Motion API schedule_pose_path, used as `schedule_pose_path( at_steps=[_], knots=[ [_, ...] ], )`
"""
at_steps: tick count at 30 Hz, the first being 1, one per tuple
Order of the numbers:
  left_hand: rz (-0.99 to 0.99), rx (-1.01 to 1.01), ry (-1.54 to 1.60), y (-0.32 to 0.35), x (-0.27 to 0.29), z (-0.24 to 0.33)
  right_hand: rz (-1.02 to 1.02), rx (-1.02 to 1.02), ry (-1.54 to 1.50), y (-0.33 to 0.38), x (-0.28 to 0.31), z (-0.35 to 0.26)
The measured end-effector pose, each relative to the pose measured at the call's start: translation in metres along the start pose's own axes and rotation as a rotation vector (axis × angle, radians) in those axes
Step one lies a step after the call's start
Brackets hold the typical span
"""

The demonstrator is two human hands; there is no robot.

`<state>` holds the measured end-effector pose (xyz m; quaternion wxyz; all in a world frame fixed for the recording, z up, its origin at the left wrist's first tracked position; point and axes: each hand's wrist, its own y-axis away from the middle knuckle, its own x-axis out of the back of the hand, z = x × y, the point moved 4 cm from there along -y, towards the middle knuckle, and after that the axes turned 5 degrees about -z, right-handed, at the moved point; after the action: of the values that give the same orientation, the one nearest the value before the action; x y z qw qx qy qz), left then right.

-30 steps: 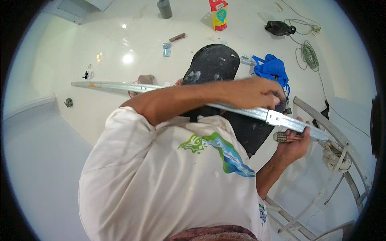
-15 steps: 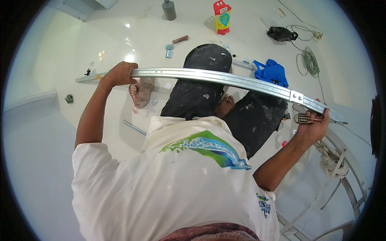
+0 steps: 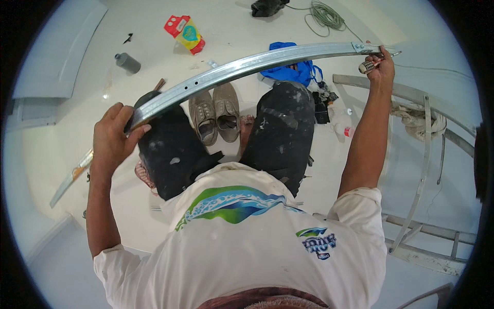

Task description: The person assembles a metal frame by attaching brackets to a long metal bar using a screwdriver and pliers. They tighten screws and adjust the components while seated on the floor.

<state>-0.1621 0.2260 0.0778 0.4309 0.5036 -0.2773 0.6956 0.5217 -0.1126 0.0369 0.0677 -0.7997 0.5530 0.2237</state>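
Observation:
A long silvery metal rail [image 3: 231,71] spans across in front of me above my knees, its left end nearer and its right end farther. My left hand [image 3: 114,135] is closed around it on the left, thumb on the near side. At the far right my right hand [image 3: 382,68] grips the rail close to a small bracket with bolts [image 3: 358,48]. The same hand also holds a screwdriver [image 3: 367,67] with a checkered handle, its shaft pointing right. Two small dark holes show in the rail. Part of its left length is hidden behind my left hand.
A pair of grey-brown shoes [image 3: 227,110] stands between my knees. Beyond lie a blue bag [image 3: 288,72], a red-yellow packet [image 3: 185,34], a grey bottle [image 3: 127,63] and coiled cable [image 3: 328,15]. A metal ladder [image 3: 421,170] with a cloth on it is at right.
The rail has tilted: its left end is now nearer me and its right end farther away. Both hands keep hold of it. My view has shifted, and the shoes are now visible.

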Motion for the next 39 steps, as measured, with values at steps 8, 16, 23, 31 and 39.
schedule_pose_path(
  at_steps=[8,16,23,31,39],
  knots=[
    [-0.065,-0.162,-0.020,-0.008,-0.011,0.086,-0.081,0.006,0.019,0.013,0.064,-0.027],
    [-0.080,-0.150,0.010,-0.015,-0.033,0.082,0.057,0.002,0.279,0.080,0.081,0.020],
    [-0.065,-0.230,0.084,-0.024,-0.035,0.079,-0.279,-0.215,1.294,0.207,0.094,0.252],
    [-0.193,-0.171,0.112,-0.040,-0.034,0.086,-0.724,-0.558,1.691,0.185,-0.017,0.326],
    [-0.141,-0.185,0.142,-0.057,-0.027,0.095,-0.708,0.332,1.452,0.069,-0.097,0.426]
  ],
)
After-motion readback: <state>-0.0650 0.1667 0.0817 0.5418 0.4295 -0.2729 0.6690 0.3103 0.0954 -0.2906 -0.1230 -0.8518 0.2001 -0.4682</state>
